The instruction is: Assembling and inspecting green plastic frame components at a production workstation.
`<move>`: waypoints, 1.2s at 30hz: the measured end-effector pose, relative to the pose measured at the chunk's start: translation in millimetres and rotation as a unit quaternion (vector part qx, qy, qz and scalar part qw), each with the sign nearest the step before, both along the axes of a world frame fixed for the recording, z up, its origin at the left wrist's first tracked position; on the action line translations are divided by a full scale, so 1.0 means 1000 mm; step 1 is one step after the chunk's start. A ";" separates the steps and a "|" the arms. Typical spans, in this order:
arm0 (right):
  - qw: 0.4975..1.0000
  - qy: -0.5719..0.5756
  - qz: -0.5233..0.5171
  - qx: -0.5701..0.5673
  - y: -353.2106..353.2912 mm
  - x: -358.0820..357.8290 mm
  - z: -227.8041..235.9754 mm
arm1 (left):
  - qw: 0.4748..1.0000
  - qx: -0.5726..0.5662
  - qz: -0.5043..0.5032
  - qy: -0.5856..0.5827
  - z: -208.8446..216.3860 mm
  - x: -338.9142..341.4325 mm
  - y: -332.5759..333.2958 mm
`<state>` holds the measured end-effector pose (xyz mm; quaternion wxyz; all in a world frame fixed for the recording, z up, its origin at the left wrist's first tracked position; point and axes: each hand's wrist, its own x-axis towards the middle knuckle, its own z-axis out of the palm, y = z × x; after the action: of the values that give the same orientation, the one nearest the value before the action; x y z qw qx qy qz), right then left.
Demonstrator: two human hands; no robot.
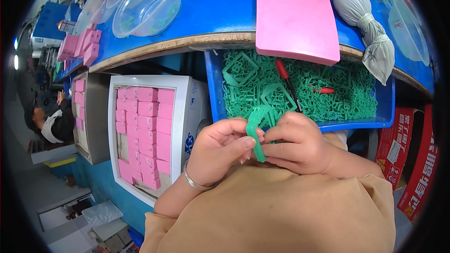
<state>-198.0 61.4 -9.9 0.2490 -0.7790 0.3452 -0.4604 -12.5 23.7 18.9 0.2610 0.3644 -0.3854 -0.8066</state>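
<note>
My left hand (220, 143), with a bangle at its wrist, pinches a green curved strip piece (255, 136) between thumb and fingers. On the other side, the bent fingers of my right hand (300, 143) close on the same piece; some fingertips are hidden behind it. The piece has a smooth outer band and thin bars behind. Just beyond my hands is a blue bin (216, 89) filled with green lattice-like scraps (337, 105). A red-and-black pen-shaped tool (287, 80) lies slanting on the scraps, with a smaller red object (322, 90) to its right.
A large pink block (297, 21) overhangs the blue table's (215, 4) wooden edge above the bin. Beside it lies a tied white cloth pouch (364, 26). Clear bowls (149, 7) stand far left. A white-framed box (176, 82) holds pink blocks. Red cartons (398, 143) are right; another person (51, 122) sits left.
</note>
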 end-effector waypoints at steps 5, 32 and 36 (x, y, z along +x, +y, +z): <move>1.000 -0.001 -0.027 0.015 -0.001 -0.001 0.004 | 0.999 0.014 0.035 0.027 -0.004 0.001 0.002; 0.804 -0.419 0.032 0.420 0.011 -0.002 -0.003 | 0.974 0.114 0.022 0.194 -0.015 0.004 0.000; 0.802 -0.411 0.029 0.432 0.011 -0.003 -0.006 | 0.975 0.116 0.020 0.191 -0.015 0.005 -0.001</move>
<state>-200.6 72.0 -15.6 0.6915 -0.3382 0.3512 -0.5330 -7.9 22.7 4.1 0.3018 0.2394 -0.2252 -0.8949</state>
